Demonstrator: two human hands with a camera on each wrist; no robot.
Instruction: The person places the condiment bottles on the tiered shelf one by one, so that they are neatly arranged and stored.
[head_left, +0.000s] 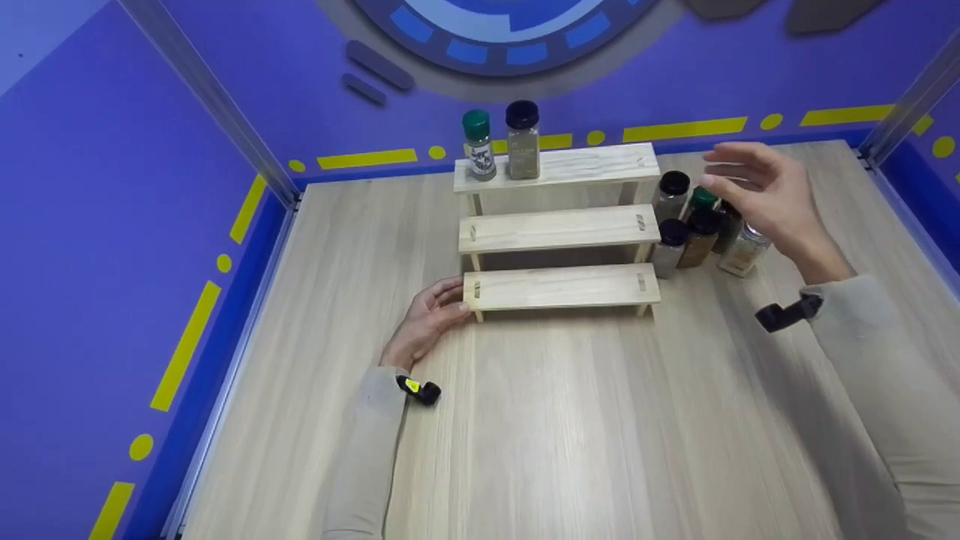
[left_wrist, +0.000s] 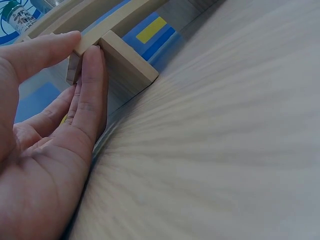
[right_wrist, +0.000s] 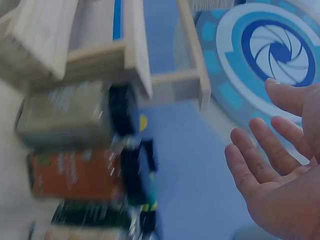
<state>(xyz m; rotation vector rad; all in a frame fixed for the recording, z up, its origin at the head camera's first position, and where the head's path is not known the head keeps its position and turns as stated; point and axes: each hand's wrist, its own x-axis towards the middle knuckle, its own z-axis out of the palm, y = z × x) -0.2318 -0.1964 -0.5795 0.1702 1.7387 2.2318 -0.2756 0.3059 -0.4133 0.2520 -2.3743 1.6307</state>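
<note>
A three-step wooden shelf rack [head_left: 559,287] stands on the table. My left hand [head_left: 427,322] pinches the left end of its lowest step; in the left wrist view the thumb and fingers [left_wrist: 91,75] meet at the board's end. On the top step stand a green-capped spice jar [head_left: 481,159] and a taller black-capped spice jar [head_left: 523,154]. My right hand [head_left: 776,199] is raised above the jars to the rack's right, its fingers spread and apart from them in the right wrist view. It holds nothing.
Several spice jars cluster against the rack's right side, among them a grey one [right_wrist: 65,117], an orange-brown one [right_wrist: 75,175] and a pale-labelled one [head_left: 742,256]. A blue-purple wall [head_left: 675,82] closes off the back, with metal posts [head_left: 217,105] at the corners.
</note>
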